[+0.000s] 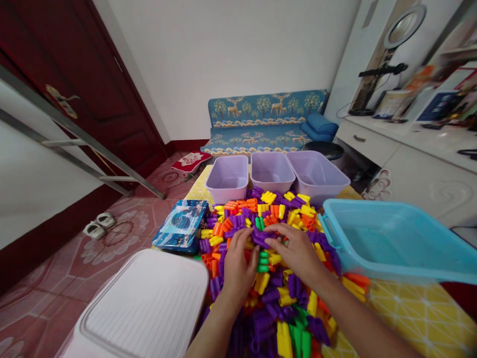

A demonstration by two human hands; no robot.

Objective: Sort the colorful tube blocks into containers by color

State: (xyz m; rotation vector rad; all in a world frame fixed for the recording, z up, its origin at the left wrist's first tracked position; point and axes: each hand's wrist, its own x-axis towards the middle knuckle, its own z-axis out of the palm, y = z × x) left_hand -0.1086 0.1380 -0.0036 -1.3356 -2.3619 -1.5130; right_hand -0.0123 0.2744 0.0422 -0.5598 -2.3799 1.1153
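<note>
A big heap of plastic tube pieces [261, 219] in purple, yellow, orange and green covers the yellow tablecloth [421, 318]. My left hand [238, 263] lies palm down on the heap, its fingers curled over the pieces. My right hand [296, 248] is just to its right, and its fingers pinch a purple piece [263, 237] between the two hands. A ring shows on a finger of the right hand.
Three empty lilac tubs [228, 175] [272, 169] [316, 175] stand in a row behind the heap. A large blue bin [395, 241] sits at the right, a white lid [145, 303] at the front left, a blue box [182, 223] beside it. A sofa [266, 122] stands by the wall.
</note>
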